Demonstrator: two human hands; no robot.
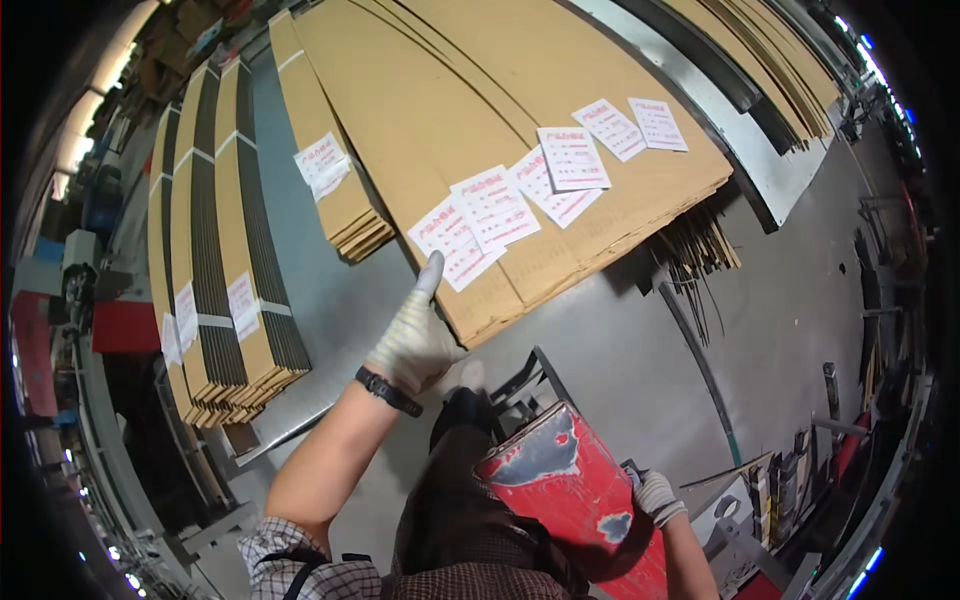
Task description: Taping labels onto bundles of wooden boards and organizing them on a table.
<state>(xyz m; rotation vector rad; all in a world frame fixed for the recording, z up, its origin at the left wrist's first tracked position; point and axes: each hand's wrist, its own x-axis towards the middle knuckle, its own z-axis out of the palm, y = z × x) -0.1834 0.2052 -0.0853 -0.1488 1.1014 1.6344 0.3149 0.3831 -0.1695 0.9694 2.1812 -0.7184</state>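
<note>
I see my gloved left hand [413,340], forefinger out, pressing a white label [455,243] onto the cardboard stack [500,150] — rub it flat; right hand [657,497] prob. gripping a red panel [575,480].

1. The left hand [413,345] wears a pale knitted work glove.
2. A black wristwatch [388,391] sits on the left wrist.
3. The right hand [657,497] wears a matching pale glove.
4. Checked short sleeves [290,560], dark lines on light cloth, cover the upper arms.
5. Dark trousers [465,490] cover the legs.
</note>
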